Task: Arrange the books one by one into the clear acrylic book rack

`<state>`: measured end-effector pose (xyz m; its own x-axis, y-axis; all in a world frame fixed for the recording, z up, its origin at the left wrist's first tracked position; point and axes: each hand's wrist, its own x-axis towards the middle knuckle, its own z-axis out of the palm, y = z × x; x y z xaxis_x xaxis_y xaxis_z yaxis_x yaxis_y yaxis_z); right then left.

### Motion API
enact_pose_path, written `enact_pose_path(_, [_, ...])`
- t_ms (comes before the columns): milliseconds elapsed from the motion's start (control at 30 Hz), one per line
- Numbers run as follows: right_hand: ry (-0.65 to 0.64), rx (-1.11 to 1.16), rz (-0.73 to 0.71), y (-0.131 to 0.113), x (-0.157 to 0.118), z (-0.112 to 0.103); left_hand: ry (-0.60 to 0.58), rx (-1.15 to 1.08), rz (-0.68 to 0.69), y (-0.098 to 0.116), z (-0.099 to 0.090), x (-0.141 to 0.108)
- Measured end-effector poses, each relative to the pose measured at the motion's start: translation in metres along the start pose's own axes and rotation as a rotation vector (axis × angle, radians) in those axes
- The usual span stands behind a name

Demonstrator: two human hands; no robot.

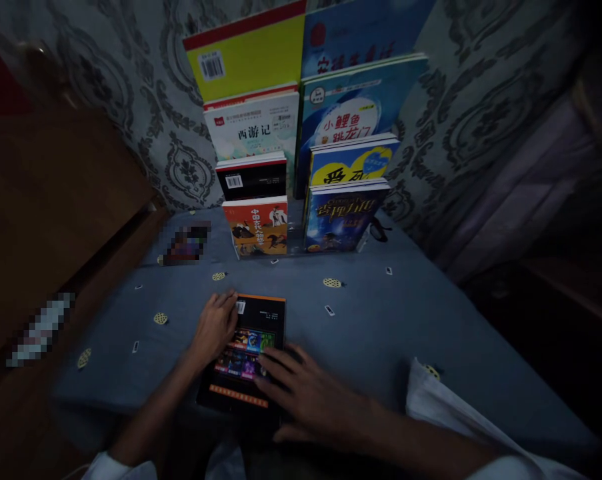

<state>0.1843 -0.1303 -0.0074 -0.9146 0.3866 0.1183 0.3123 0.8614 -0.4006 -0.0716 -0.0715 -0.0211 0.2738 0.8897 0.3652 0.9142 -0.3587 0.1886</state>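
Note:
A black book with small colour pictures and an orange strip lies flat near the table's front edge. On its upper left edge rests my left hand, fingers bent together over the cover and partly hiding a barcode; whether they grip the edge I cannot make out. My right hand lies over the book's lower right side, fingers spread, holding nothing. Beyond the book, an orange book and a dark blue book stand upright at the front of two tiered rows.
The blue tablecloth has printed pineapples. Taller books rise behind, including a white one and a yellow one. A pixelated item lies at the back left. Black straps sit right of the rows. White cloth covers the right front.

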Motion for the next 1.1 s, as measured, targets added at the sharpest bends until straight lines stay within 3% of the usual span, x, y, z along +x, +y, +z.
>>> enact_pose_path(200, [0.001,-0.050,-0.037,-0.008,-0.004,0.002,0.012,0.035,0.011,0.007,-0.005,-0.005])
enact_pose_path(367, [0.111,-0.161,-0.046,-0.013,-0.004,0.008,0.012,0.008,0.003,0.012,-0.005,-0.008])
enact_pose_path(500, [0.226,-0.152,-0.105,-0.012,0.000,0.000,-0.016,-0.117,-0.004,0.010,-0.009,-0.007])
enact_pose_path(667, [0.486,-0.014,-0.135,-0.002,0.011,-0.032,-0.201,-0.474,-0.147,-0.008,-0.027,0.009])
enact_pose_path(767, [0.671,0.144,0.024,0.009,0.022,-0.052,-0.351,-0.783,-0.312,-0.019,-0.036,0.015])
enact_pose_path(833, [0.806,0.237,0.208,0.019,0.031,-0.064,-0.315,-0.902,-0.416,-0.023,-0.037,0.013])
enact_pose_path(900, [0.915,0.344,0.359,0.029,0.041,-0.073,-0.185,-0.945,-0.461,-0.023,-0.035,0.008])
enact_pose_path(1000, [0.998,0.566,0.454,0.044,0.057,-0.082,-0.037,-0.941,-0.431,-0.018,-0.032,0.002])
enact_pose_path(1100, [0.983,0.749,0.487,0.062,0.072,-0.082,0.003,-0.942,-0.419,-0.016,-0.027,-0.001])
